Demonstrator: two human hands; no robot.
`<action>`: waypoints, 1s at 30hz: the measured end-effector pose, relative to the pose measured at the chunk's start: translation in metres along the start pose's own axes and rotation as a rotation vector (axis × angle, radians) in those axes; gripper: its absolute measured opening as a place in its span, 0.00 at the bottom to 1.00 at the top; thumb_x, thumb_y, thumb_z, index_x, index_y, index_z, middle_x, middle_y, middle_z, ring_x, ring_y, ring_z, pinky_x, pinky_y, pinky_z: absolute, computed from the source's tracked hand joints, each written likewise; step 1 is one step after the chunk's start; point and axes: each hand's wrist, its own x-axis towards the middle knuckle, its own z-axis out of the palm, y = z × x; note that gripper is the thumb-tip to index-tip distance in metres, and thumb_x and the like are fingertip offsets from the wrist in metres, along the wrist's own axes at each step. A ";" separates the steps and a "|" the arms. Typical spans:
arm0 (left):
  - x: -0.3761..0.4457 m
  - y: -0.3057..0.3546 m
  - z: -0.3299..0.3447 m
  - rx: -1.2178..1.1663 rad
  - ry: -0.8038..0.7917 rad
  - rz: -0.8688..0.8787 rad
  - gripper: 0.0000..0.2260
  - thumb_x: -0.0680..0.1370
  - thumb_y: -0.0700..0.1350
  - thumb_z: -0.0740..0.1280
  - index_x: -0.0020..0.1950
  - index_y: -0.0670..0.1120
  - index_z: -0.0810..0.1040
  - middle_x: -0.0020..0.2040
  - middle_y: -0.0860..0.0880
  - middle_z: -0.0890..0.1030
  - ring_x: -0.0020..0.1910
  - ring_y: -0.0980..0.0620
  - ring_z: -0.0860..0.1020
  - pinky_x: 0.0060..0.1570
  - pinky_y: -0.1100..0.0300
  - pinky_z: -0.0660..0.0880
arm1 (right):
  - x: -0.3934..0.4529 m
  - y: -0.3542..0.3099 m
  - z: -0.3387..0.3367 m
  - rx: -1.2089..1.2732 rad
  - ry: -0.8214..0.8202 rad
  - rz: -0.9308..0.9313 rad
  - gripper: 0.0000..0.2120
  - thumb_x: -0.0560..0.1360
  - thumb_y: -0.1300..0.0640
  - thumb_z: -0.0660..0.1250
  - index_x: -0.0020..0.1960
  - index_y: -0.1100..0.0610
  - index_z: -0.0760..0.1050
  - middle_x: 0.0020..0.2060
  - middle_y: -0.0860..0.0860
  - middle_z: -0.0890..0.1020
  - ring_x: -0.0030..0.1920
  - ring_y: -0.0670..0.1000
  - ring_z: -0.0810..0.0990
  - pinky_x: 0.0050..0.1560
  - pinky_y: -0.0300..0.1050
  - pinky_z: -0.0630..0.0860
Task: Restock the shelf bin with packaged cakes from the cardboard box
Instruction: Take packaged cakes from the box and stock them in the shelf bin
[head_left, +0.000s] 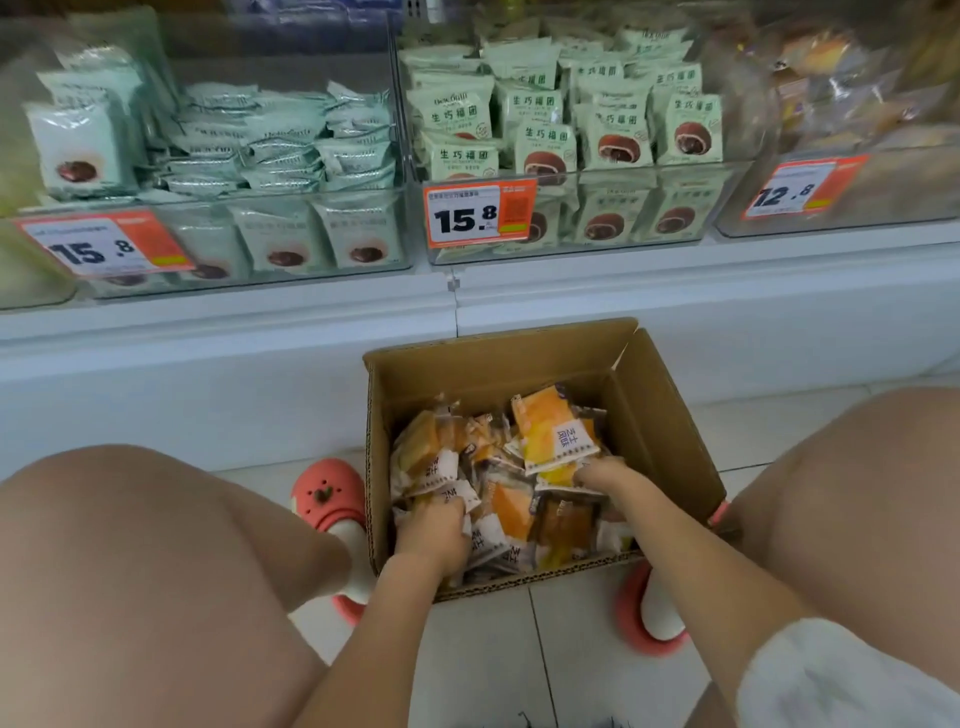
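Note:
An open cardboard box (660, 410) stands on the floor between my knees, under the shelf. It holds several orange-and-white packaged cakes (511, 506). Both my hands are inside the box. My left hand (434, 530) grips a bunch of packets at the box's near left. My right hand (605, 475) holds an upright orange packet (553, 428) by its lower edge, with more packets bunched under the fingers. The clear shelf bin (831, 202) at the upper right, tagged 12.8, holds similar orange cakes, blurred.
Two clear bins of pale green packets tagged 15.8 sit on the white shelf, one at the left (249, 244) and one in the middle (571, 208). My knees flank the box. Pink clogs (327, 493) rest on the tiled floor beside it.

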 end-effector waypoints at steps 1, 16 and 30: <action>-0.001 0.000 0.000 -0.019 -0.001 -0.007 0.17 0.76 0.42 0.64 0.65 0.46 0.69 0.64 0.44 0.73 0.62 0.43 0.71 0.56 0.52 0.72 | 0.001 0.003 0.002 0.108 -0.015 0.052 0.17 0.79 0.60 0.59 0.67 0.58 0.63 0.62 0.56 0.71 0.63 0.57 0.72 0.54 0.49 0.75; -0.006 0.018 0.010 -0.155 -0.008 0.033 0.12 0.80 0.45 0.60 0.63 0.48 0.72 0.59 0.47 0.76 0.56 0.46 0.75 0.52 0.54 0.75 | -0.011 0.024 0.012 0.280 -0.127 0.197 0.13 0.80 0.53 0.59 0.39 0.59 0.70 0.33 0.53 0.74 0.33 0.49 0.73 0.34 0.40 0.72; -0.001 0.027 -0.028 -1.923 -0.377 -0.276 0.34 0.72 0.66 0.64 0.63 0.38 0.73 0.56 0.40 0.81 0.52 0.43 0.81 0.48 0.52 0.79 | -0.098 0.006 0.014 -0.010 -0.040 -0.967 0.10 0.79 0.61 0.60 0.44 0.67 0.71 0.68 0.34 0.63 0.64 0.27 0.63 0.57 0.25 0.65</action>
